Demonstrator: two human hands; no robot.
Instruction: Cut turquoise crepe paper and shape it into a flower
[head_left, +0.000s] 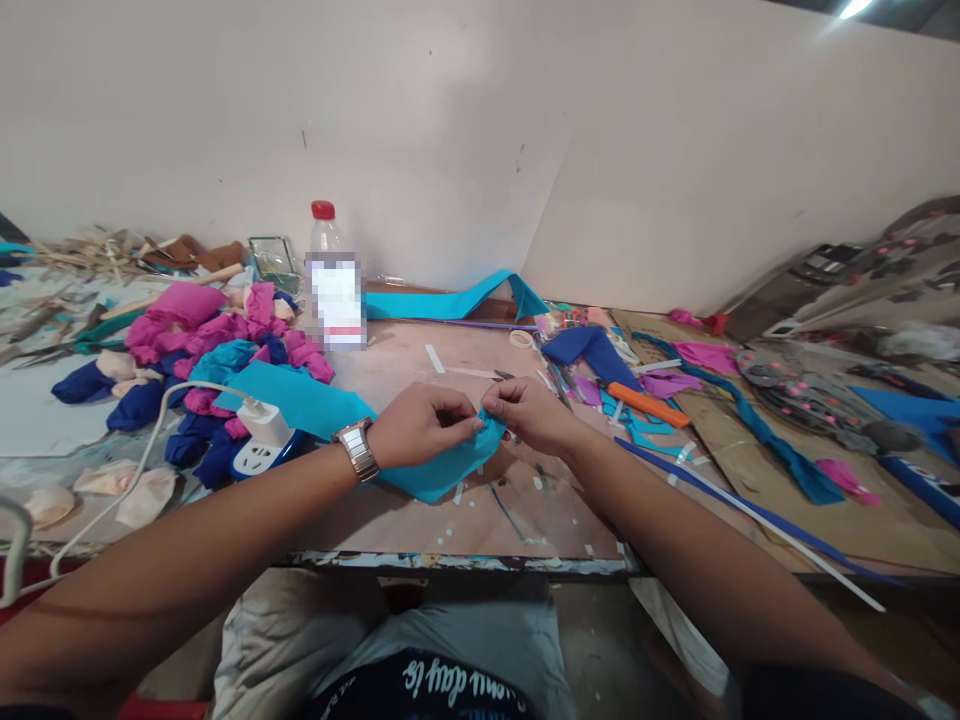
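Observation:
A turquoise strip of cloth or crepe paper [442,470] runs in front of me, its right end gathered between my fingers. My left hand [420,425], with a metal-band watch [358,450] on the wrist, pinches that end between thumb and forefinger. Close against it, my right hand [534,412] is closed on the same gathered tip. The strip passes under my left wrist and continues left to a flat part [300,395] beside the pile of bundles. How the tip is folded is mostly hidden by my fingers.
Pink, navy and turquoise bundles [187,325] lie left, near a white charger [262,425] with its cable. A red-capped bottle [330,240] stands behind. On the right are an orange-handled cutter [646,403], a tape roll [521,340], scraps and a white stick [787,540].

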